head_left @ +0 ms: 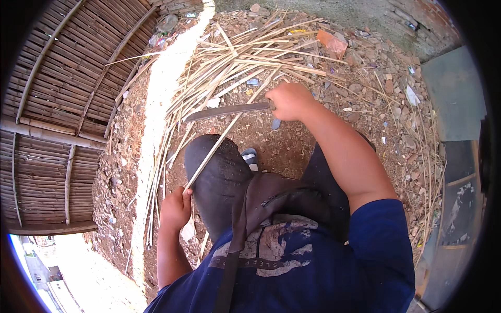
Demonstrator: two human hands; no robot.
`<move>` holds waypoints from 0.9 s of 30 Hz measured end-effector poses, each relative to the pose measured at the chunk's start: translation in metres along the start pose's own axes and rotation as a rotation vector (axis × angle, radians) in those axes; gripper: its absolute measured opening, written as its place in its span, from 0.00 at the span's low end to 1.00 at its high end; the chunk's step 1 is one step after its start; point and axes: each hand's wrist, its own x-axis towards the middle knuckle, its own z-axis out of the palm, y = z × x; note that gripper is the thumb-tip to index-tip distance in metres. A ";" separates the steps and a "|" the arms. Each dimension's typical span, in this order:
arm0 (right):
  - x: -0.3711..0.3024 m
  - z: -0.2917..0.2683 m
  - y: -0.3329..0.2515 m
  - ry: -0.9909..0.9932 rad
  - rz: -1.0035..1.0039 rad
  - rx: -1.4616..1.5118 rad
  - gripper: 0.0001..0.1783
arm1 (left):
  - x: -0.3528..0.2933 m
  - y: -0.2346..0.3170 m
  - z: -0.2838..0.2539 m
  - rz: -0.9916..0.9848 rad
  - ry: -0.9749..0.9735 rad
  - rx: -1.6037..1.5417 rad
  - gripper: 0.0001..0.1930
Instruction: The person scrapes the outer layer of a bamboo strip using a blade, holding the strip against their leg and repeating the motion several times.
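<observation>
My left hand [176, 208] is closed round the near end of a long, pale bamboo strip [215, 148]. The strip slants up and away to the right, passing over my left knee. In my right hand [292, 101] is the handle of a machete [229, 110], its dark, slightly curved blade pointing left. Blade and strip cross just beyond my left knee; whether the edge bites into the strip I cannot tell. Past the blade lies a heap of similar pale bamboo strips [255, 55], spread over the ground.
A bamboo-slat wall [62, 68] rises on the left, with a bright band of sunlight along the ground beside it. A reddish brick chunk [332, 44] sits at the heap's far right. Rubble and litter cover the dirt. Grey-green panels [454, 96] stand at the right.
</observation>
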 end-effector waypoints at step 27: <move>0.026 0.025 0.061 0.150 0.258 0.308 0.23 | 0.007 -0.001 -0.008 0.020 -0.045 -0.125 0.23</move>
